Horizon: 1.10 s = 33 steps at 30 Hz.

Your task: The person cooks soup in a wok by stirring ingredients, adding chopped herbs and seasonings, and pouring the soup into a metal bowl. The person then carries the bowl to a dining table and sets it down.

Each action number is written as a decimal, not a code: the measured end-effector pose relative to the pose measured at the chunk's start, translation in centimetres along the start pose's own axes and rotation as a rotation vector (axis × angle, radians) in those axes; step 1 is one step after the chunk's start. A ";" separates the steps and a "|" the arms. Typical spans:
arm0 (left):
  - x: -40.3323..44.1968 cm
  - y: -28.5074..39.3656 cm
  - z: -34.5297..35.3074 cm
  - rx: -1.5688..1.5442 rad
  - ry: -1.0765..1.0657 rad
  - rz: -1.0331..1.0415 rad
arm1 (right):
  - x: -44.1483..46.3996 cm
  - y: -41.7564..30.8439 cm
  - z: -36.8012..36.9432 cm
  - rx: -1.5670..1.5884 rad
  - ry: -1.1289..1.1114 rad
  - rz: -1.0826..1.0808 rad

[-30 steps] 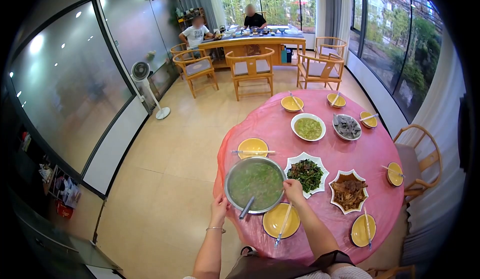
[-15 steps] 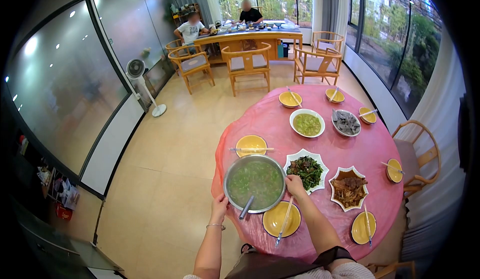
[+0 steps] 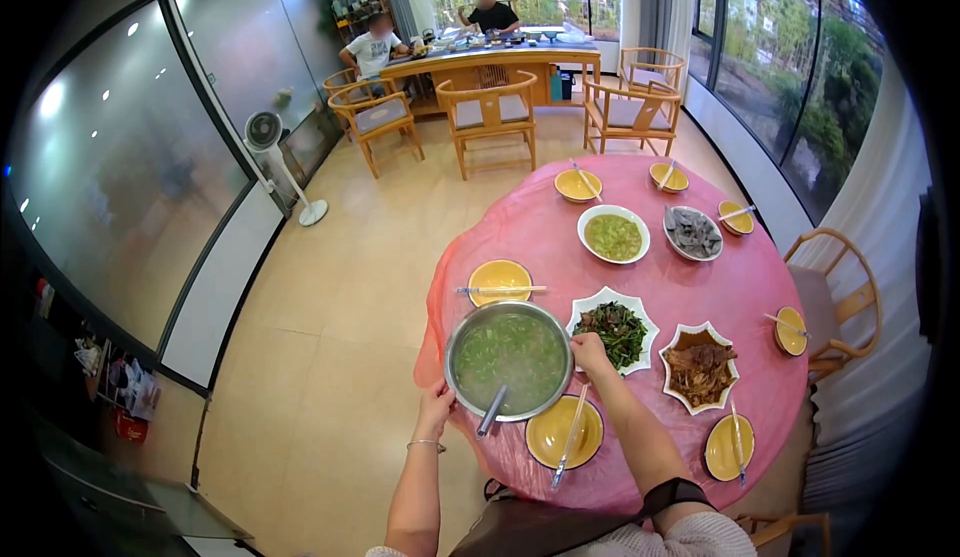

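Note:
A large metal basin (image 3: 449,359) of green soup (image 3: 512,352) is over the near left part of the table, between my two hands. My left hand (image 3: 436,407) is closed on its lower left rim, and my right hand (image 3: 590,350) grips the right rim. A ladle (image 3: 492,411) leans in the soup, its handle over the near rim. Just below the basin is a yellow bowl (image 3: 540,449) with wrapped chopsticks (image 3: 570,437) across it. Another yellow bowl (image 3: 500,275) sits beyond the basin. Close to my right hand is a star-shaped plate of stir-fried greens (image 3: 612,337).
The round table wears a pink plastic cover (image 3: 540,202). It also bears a braised dish (image 3: 700,367), a pale green dish (image 3: 613,238), grey slices (image 3: 692,233) and several bowls. Chairs (image 3: 490,112), a standing fan (image 3: 264,132) and two seated people are farther back.
The view has tilted down slightly, so the far room sits higher. Both hands keep their grip on the basin, which has barely moved. The far person in black has raised an arm.

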<state>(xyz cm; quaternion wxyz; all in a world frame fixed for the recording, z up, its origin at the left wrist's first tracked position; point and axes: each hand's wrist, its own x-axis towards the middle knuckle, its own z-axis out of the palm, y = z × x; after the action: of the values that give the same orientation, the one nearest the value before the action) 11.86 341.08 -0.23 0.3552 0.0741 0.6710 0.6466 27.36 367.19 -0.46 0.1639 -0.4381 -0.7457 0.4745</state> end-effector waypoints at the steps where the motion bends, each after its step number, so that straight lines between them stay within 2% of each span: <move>1: 0.0 0.2 0.0 0.002 0.000 -0.003 | 0.6 0.9 0.4 -0.010 0.031 -0.063; 5: 0.0 0.8 -0.1 -0.007 -0.068 -0.034 | 2.9 4.1 1.8 0.151 -0.055 0.016; 8: 0.4 0.7 -0.3 0.009 -0.080 -0.051 | 3.2 3.9 1.5 0.139 -0.124 0.037; 10: 0.9 0.3 -0.6 0.038 -0.089 -0.068 | 2.5 3.0 1.1 0.247 -0.123 0.069; 11: 1.3 0.1 -0.9 0.079 -0.080 -0.097 | 2.1 2.5 1.0 0.228 -0.023 0.016; 13: 1.7 -1.1 -1.9 0.131 -0.102 -0.120 | 4.2 5.5 1.5 0.185 0.006 -0.027; 14: 2.0 -1.3 -2.0 0.138 -0.136 -0.112 | 4.2 6.4 1.2 0.274 0.100 -0.086; 15: 1.9 -1.1 -2.0 0.116 -0.115 -0.129 | 2.5 4.8 -0.1 0.429 0.214 -0.042; 16: 1.5 -0.6 -1.6 0.095 -0.094 -0.147 | 3.0 6.7 0.1 0.419 0.457 0.000; 17: 0.9 -0.2 -1.2 0.093 -0.054 -0.157 | 1.8 7.4 -1.6 0.288 0.529 0.012; 18: 0.5 0.2 -0.8 0.081 -0.010 -0.149 | -0.3 6.3 -2.9 0.241 0.712 0.020; 19: 0.3 0.3 -0.8 0.097 -0.030 -0.185 | -1.3 6.6 -4.1 0.153 0.699 0.246; 22: 0.4 0.8 -0.7 0.049 -0.088 -0.162 | -2.2 10.9 -4.5 -0.064 0.836 0.401; 25: 0.3 1.1 -0.5 0.076 -0.060 -0.152 | -2.1 13.5 -3.8 -0.091 0.947 0.398; 26: 0.2 1.1 -0.4 0.083 -0.064 -0.153 | -2.1 14.2 -4.0 -0.087 0.950 0.405; 28: -0.4 2.1 0.4 0.102 -0.036 -0.147 | -2.3 13.9 -4.6 0.085 0.681 0.434; 32: 0.1 1.4 -0.2 0.065 -0.063 -0.131 | -2.1 12.9 -5.1 0.100 0.630 0.455; 33: 0.1 1.4 -0.2 0.039 -0.081 -0.123 | -2.1 11.7 -5.7 0.158 0.587 0.567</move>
<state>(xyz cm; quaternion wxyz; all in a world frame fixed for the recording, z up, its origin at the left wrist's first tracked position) 11.22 341.19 1.00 0.4194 0.0657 0.6720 0.6068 38.16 370.69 -7.26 0.2656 -0.7290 -0.4783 0.4115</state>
